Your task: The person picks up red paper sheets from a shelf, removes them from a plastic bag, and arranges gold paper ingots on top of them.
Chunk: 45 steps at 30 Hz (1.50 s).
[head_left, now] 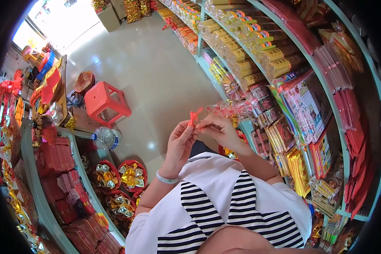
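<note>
A small red ribbon-like piece (193,117) is pinched in my left hand (181,142), upright above the fingertips. My right hand (218,130) is closed beside it, thumb and fingers pressed together at the red piece's lower right side. Both hands meet in front of my chest, and a pale bangle (166,178) circles my left wrist. Just past my right hand lies a clear and red plastic-wrapped bundle (233,108).
A red plastic stool (108,103) stands on the tiled floor ahead, with a clear water jug (107,138) nearer me. Packed shelves (302,95) rise at the right, and a shelf of red packets (57,158) stands at the left. Baskets of gold ingots (132,175) are low at the left.
</note>
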Tool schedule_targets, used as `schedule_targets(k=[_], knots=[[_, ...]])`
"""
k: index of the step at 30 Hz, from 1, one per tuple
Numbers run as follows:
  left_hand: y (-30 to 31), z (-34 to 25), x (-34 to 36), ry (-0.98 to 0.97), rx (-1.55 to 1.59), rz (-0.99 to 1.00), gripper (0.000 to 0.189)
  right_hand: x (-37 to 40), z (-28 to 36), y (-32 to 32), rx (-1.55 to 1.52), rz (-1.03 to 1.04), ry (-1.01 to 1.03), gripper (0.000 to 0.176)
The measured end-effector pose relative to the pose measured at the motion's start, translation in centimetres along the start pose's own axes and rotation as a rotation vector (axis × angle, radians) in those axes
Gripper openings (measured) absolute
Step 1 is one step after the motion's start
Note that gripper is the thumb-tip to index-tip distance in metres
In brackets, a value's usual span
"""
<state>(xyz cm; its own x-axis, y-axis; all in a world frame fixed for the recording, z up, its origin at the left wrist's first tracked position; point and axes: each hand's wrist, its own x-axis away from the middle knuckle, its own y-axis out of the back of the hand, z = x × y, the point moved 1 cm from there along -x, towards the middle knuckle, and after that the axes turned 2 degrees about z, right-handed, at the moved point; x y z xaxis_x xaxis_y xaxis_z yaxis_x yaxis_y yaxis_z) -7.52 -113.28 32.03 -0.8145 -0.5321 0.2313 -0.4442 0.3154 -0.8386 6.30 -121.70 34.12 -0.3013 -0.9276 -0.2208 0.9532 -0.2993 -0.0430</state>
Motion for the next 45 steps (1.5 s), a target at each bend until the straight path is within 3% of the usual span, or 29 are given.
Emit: schedule_targets(k=[7, 13, 22, 32, 42, 45], knots=[[0.2, 1.3, -0.2, -0.091, -0.044, 0.042, 0.014, 0.3, 1.0, -0.1, 0.478, -0.022, 0.253, 0.021], [-0.4, 1.4, -0.2, -0.128, -0.158, -0.006, 0.015, 0.7, 0.4, -0.1, 0.521, -0.101, 0.261, 0.024], [-1.5, 1.2, -0.4, -0.124, -0.310, -0.075, 0.016, 0.5, -0.2, 0.8, 0.869, -0.118, 0.462, 0.027], [-1.1, 1.1, -0.8, -0.150, -0.346, -0.077, 0.015, -0.2, 2.0, 1.4, 0.720, -0.025, 0.288, 0.027], [-2.0, 1.4, -0.7, -0.276, -0.518, -0.073, 0.008, -0.7, 1.8, 1.9, 0.916, -0.013, 0.430, 0.023], [-2.1, 1.6, -0.7, -0.302, -0.531, -0.053, 0.009, -0.5, 1.7, 1.8, 0.845, -0.016, 0.355, 0.021]])
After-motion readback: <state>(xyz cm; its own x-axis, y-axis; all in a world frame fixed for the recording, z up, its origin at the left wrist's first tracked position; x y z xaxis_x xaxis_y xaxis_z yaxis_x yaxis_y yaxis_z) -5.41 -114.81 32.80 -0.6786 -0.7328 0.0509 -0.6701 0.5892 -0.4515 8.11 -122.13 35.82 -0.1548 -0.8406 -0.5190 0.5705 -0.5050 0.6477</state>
